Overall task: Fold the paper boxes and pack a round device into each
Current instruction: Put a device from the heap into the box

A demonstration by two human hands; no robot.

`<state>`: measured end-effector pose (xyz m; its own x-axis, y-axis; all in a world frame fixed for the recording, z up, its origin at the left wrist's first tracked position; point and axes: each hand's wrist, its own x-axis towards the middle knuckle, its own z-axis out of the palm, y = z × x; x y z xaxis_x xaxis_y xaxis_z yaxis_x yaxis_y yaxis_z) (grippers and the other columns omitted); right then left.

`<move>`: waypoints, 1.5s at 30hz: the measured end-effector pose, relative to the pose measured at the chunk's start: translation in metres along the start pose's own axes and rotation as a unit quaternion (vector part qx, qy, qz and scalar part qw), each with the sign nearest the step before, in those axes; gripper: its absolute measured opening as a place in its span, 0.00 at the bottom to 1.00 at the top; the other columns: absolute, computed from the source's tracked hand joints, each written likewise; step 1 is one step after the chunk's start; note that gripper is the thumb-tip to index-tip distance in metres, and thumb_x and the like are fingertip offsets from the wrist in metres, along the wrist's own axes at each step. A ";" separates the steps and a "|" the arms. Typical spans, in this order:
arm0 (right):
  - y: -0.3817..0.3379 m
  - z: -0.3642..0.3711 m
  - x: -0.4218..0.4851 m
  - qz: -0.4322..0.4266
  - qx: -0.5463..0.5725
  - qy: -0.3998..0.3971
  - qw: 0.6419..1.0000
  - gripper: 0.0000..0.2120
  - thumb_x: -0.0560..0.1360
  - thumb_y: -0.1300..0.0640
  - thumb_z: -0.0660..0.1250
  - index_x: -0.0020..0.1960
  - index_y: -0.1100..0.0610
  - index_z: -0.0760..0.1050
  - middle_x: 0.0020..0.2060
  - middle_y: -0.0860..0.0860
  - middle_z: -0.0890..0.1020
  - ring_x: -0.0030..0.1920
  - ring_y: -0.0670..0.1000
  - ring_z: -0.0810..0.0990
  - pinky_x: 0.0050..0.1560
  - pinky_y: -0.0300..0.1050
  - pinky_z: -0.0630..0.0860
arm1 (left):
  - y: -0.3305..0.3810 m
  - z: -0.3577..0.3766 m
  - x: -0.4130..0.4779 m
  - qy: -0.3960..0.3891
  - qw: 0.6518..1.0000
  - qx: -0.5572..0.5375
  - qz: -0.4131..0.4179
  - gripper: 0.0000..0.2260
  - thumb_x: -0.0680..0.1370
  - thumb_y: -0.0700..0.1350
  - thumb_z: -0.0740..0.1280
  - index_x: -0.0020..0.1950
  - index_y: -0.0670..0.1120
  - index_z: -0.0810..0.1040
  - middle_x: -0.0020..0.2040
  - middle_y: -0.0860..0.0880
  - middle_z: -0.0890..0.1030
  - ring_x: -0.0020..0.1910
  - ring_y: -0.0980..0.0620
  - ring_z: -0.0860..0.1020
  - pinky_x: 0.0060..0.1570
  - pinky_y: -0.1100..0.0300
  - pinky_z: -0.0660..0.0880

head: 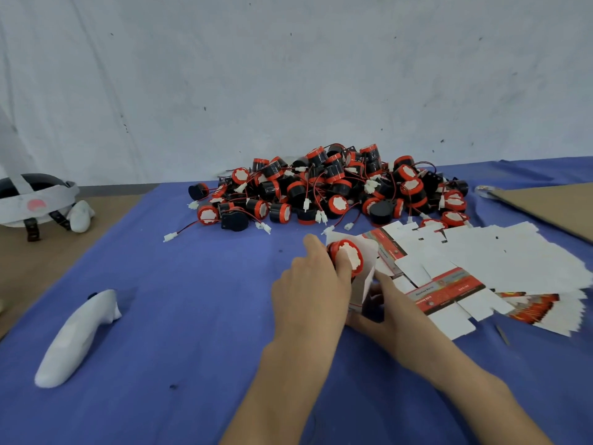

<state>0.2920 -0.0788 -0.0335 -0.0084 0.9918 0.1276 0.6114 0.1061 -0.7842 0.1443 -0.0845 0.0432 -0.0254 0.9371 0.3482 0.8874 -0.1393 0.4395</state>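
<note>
My left hand (313, 284) grips a round device (348, 256) with a red rim and a white face, held at the open mouth of a folded white paper box (369, 268). My right hand (390, 311) holds that box from below and the right, fingers wrapped around its lower side. A big pile of round black-and-red devices (333, 187) with red wires and white plugs lies further back on the blue cloth. Flat unfolded paper boxes (487, 268), white with red printed bands, are fanned out to the right of my hands.
A blue cloth (179, 332) covers the work surface. A white controller-shaped object (77, 338) lies at the left. A headset with straps (35, 200) sits at the far left on brown board. A cardboard sheet (548, 207) lies at the right. A white wall stands behind.
</note>
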 end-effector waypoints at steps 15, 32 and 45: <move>-0.013 0.007 -0.015 -0.014 0.084 0.053 0.995 0.13 0.75 0.35 0.66 0.54 0.24 0.62 0.52 0.26 0.77 0.53 0.29 0.75 0.43 0.26 0.73 | -0.019 0.019 0.004 -0.072 0.981 0.165 0.078 0.09 0.83 0.41 0.58 0.44 0.47 0.70 0.34 0.51 0.66 0.31 0.52 0.67 0.28 0.59 0.60; -0.005 0.001 0.000 0.077 0.192 0.190 0.960 0.12 0.78 0.56 0.67 0.58 0.49 0.68 0.47 0.41 0.78 0.45 0.39 0.77 0.31 0.29 0.71 | -0.018 0.007 -0.003 -0.133 0.968 -0.093 0.192 0.12 0.84 0.55 0.58 0.66 0.54 0.69 0.55 0.55 0.81 0.48 0.52 0.79 0.49 0.52 0.77; -0.004 0.000 0.000 0.064 0.172 0.168 0.969 0.13 0.80 0.58 0.64 0.60 0.47 0.66 0.48 0.38 0.76 0.46 0.39 0.77 0.32 0.27 0.72 | -0.024 0.027 0.002 0.015 0.963 0.018 0.270 0.08 0.83 0.49 0.64 0.58 0.48 0.79 0.59 0.53 0.77 0.56 0.51 0.74 0.47 0.58 0.74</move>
<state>0.2891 -0.0788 -0.0303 0.3440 0.9251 0.1609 0.2908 0.0579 -0.9550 0.1360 -0.0710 0.0109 0.4301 0.7218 0.5422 0.7911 -0.5907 0.1587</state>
